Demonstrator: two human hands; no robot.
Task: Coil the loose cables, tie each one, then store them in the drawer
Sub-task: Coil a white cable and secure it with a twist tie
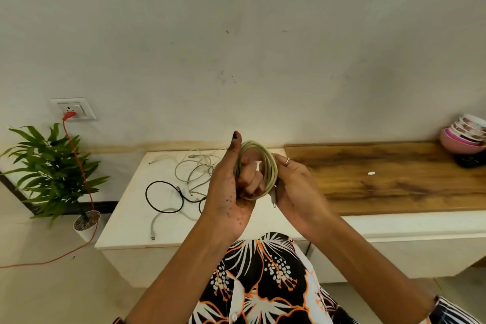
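A pale beige cable (269,166) is wound into a coil held up in front of me, above the white cabinet top (131,213). My left hand (231,187) grips the coil's left side, fingers curled through the loops and thumb pointing straight up. My right hand (292,187) holds the coil's right side, and the cable's plug end hangs down beside its palm. On the cabinet top behind lie loose white cables (194,166), a black cable (164,196) in a loop and a short grey cable (155,223). No drawer front is distinguishable.
A wooden counter (389,179) extends right, with a small white piece (371,173) on it and stacked bowls (465,137) at its far end. A potted plant (55,173) stands on the floor at left. A red cord (79,166) runs from the wall socket (73,109) across the floor.
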